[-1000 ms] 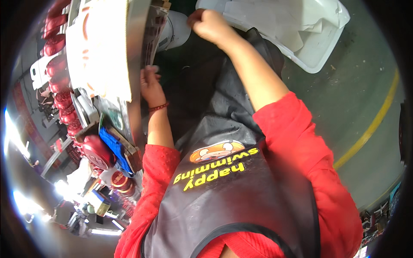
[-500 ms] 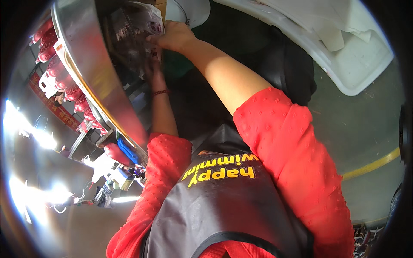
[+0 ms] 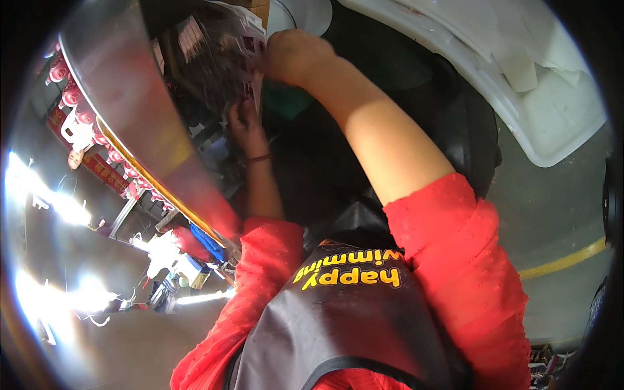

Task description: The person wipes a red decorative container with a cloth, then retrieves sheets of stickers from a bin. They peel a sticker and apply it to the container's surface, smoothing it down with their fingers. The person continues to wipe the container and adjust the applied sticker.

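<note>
A shiny piece of clear plastic packaging (image 3: 239, 32) with white and purplish print stands in shadow near the top, beside the metal edge. My right hand (image 3: 296, 57) is at its right edge, fingers bent inward and closed on it, somewhat smeared by motion. Lower down, my left hand (image 3: 246, 127) has its fingers curled against the packaging's bottom end, a dark red bracelet on the wrist. What lies inside or behind the packaging is too dark to make out.
A curved metal table edge (image 3: 123, 84) rises on the left, with red bottle-shaped items (image 3: 71, 91) beyond it. At the upper right lies a large white plastic tub (image 3: 552, 140). A white bucket (image 3: 312, 14) stands at the top, and a black rounded object (image 3: 471, 130) is beside my right arm.
The packaging and both hands have shifted a little rightward in the picture. My left hand has come down toward the packaging's lower end, and my right hand has turned and bent more over its edge.
</note>
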Demonstrator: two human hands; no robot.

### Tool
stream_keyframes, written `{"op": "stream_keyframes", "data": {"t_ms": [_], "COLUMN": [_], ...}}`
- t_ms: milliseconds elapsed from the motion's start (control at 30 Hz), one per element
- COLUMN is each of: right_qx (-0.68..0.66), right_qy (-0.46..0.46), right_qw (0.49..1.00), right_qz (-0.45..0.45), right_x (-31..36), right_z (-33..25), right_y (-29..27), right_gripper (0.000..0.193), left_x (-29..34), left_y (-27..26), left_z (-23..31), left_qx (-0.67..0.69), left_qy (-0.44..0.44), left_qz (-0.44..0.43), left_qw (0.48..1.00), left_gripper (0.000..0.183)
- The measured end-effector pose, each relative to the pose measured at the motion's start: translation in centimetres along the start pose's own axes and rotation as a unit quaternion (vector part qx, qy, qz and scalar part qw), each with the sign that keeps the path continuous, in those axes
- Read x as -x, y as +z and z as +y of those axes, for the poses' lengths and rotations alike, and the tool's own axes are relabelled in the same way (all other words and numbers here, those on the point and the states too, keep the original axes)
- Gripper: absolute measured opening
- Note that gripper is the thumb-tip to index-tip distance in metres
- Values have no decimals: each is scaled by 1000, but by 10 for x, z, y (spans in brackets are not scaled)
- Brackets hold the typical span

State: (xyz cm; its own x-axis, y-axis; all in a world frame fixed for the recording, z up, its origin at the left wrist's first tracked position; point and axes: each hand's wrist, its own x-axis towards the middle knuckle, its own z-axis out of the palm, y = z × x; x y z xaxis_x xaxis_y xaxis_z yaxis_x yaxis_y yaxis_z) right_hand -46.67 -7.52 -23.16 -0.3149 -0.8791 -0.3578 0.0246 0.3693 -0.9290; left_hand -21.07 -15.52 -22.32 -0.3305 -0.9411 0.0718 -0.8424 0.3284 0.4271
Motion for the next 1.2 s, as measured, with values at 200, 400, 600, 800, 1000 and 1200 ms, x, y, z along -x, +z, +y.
{"op": "stream_keyframes", "data": {"t_ms": [200, 400, 600, 800, 1000, 1200], "right_qx": [99, 181, 191, 182, 145, 110], "right_qy": [-210, -193, -131, -92, -69, -62], "right_qw": [970, 961, 971, 978, 986, 991], "right_qz": [-74, -85, -59, -46, -47, -52], "right_x": [0, -43, -48, -56, -61, -58], "right_z": [-64, -82, -61, -58, -45, -44], "right_y": [-20, 36, 42, 45, 50, 53], "right_gripper": [48, 46, 45, 44, 43, 43], "left_x": [2, -11, -1, 33, 58, 76], "left_y": [9, 5, -8, -10, -15, -17], "left_z": [-8, -18, -32, -40, -39, -34], "left_qx": [120, 140, 198, 240, 251, 251], "left_qy": [71, 27, -9, -61, -98, -111], "left_qz": [-21, -27, 15, 52, 72, 81], "left_qw": [990, 989, 980, 967, 960, 958], "left_gripper": [40, 38, 38, 38, 38, 38]}}
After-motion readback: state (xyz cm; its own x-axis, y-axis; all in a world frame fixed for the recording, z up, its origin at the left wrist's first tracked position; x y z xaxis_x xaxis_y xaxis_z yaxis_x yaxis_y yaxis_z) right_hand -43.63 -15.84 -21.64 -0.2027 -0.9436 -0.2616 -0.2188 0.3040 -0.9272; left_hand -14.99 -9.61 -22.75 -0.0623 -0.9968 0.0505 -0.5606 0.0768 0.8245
